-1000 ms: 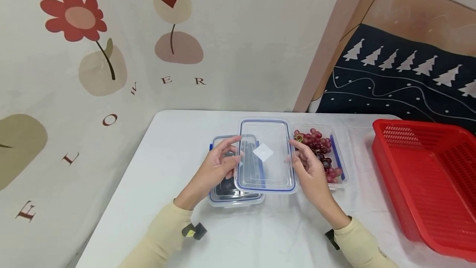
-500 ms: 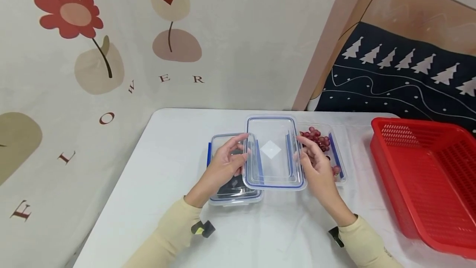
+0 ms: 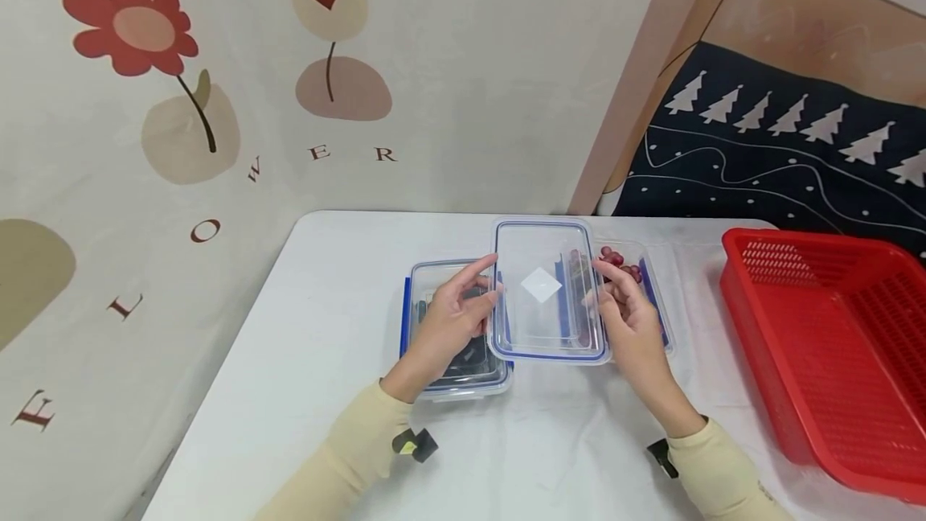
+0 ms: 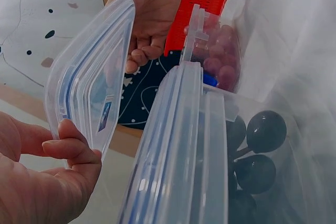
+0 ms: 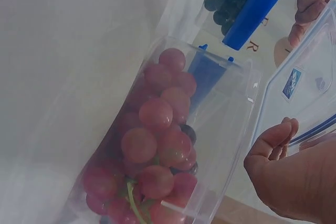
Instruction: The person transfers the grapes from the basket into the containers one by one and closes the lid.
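Observation:
A clear lid (image 3: 550, 316) with a blue seal and a white diamond-shaped patch is held up level between both hands. My left hand (image 3: 452, 320) pinches its left edge, thumb and fingers on the rim; my right hand (image 3: 631, 320) pinches the right edge. Below and to the right stands an uncovered clear container (image 5: 231, 129) with red grapes (image 5: 157, 145) and a few dark ones, partly hidden by the lid in the head view. Under my left hand sits a second container (image 3: 470, 387), its lid on, with dark grapes (image 4: 257, 153) inside.
A red plastic basket (image 3: 810, 424) stands on the right side of the white-covered table (image 3: 304, 328). Behind the table hang a flower-patterned cloth (image 3: 463, 103) and a dark cloth with white trees (image 3: 781, 159).
Both hands have carried the clear lid to the right, from over the covered container towards the one with red grapes. It now hides more of those grapes.

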Available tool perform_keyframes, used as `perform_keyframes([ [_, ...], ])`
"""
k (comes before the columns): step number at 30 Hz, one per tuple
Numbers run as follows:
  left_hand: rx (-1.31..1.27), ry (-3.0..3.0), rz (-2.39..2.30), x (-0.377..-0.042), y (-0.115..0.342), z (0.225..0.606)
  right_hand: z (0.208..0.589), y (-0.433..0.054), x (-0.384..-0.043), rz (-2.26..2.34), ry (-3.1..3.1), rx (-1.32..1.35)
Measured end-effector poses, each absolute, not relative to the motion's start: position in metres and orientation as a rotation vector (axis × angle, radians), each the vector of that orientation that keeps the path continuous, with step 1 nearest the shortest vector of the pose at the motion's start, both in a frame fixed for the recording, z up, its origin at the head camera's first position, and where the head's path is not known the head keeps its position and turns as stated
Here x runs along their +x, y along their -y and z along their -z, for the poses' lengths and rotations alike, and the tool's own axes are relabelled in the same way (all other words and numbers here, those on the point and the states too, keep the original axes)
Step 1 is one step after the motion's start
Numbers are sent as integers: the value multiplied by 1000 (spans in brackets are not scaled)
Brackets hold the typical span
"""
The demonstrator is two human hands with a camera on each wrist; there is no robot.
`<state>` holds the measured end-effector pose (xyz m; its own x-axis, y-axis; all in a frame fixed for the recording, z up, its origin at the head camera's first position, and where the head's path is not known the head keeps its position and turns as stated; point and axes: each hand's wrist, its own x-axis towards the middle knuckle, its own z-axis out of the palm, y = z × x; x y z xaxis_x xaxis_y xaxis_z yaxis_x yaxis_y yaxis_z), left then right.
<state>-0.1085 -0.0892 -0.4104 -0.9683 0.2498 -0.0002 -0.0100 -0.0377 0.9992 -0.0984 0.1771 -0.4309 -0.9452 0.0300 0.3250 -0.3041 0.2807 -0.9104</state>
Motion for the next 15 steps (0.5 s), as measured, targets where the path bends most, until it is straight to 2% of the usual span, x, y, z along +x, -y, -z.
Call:
perform_keyframes([
  [15, 259, -2047, -2148, -113, 67, 418, 431, -194, -99, -1754, 2260, 195],
])
